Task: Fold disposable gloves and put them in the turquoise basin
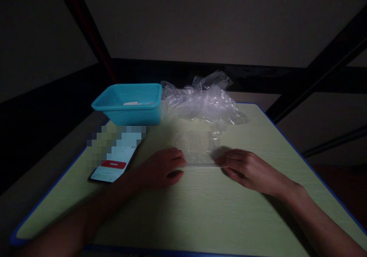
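Note:
A clear plastic bag (pixel 197 147) lies flat on the table, its straight near edge running between my two hands. My left hand (pixel 164 168) is closed at the near left corner of this bag, with the fingertips curled onto the edge. At the near right corner, my right hand (pixel 243 168) is closed on the same edge, thumb below and fingers bent. Behind the flat bag, a heap of crumpled clear plastic bags (pixel 205 102) reaches to the table's far edge. The flat bag's far end comes close to this heap; whether they are joined I cannot tell.
A turquoise plastic basket (pixel 134 115) with something white inside stands at the far left. Nearer me on the left lies a lit phone (pixel 114 165), partly blurred, beside my left forearm. The pale table (pixel 200 218) has a blue rim. Dark bars rise behind it.

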The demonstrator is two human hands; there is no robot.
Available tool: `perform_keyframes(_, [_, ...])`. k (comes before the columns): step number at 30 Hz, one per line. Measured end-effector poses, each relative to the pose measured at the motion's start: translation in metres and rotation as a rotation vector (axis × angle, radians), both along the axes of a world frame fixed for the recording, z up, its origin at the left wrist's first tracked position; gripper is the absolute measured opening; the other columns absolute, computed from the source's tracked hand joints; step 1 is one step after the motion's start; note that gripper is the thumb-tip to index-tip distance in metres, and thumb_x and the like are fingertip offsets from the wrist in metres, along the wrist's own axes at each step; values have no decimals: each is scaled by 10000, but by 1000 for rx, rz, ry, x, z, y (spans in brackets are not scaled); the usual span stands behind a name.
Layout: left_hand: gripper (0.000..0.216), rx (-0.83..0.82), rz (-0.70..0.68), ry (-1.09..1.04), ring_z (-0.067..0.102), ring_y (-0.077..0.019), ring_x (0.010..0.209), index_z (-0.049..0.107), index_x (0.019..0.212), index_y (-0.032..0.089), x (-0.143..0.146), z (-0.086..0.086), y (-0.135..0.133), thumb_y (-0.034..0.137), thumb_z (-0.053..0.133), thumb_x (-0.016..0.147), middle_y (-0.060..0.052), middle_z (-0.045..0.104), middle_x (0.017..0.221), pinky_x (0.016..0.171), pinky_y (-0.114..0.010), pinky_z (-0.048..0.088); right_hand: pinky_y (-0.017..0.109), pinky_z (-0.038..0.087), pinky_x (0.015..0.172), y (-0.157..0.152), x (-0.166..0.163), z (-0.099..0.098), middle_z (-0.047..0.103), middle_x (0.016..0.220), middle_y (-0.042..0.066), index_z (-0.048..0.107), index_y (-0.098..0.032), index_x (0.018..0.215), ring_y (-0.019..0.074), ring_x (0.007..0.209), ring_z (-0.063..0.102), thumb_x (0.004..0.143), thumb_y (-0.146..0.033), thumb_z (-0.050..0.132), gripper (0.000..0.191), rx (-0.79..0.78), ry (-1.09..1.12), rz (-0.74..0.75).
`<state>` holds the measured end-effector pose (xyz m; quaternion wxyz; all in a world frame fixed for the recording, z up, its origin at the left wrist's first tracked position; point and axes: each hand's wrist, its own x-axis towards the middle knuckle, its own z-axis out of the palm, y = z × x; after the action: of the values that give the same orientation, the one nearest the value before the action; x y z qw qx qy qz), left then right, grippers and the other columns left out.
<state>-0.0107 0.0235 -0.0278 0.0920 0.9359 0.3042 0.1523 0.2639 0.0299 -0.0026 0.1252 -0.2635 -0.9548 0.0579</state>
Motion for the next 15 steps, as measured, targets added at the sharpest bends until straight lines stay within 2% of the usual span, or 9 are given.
perform_keyframes(9, [124,30,8,8,522,-161,769,581,813,146,1,-1,0,154,462,843,-55,585,844,686,-263,422,356,527,712,-1,1,1,673,894,91,634,-129,942,203,810,633,846,-131,467,193,-97,-24,-39])
perform_keyframes(15, [129,44,6,9,522,-156,750,585,801,139,2,-2,1,139,462,840,-57,587,834,675,-255,418,358,511,728,-1,-3,-2,658,876,87,638,-137,904,203,800,611,858,-215,516,152,23,-73,-11])
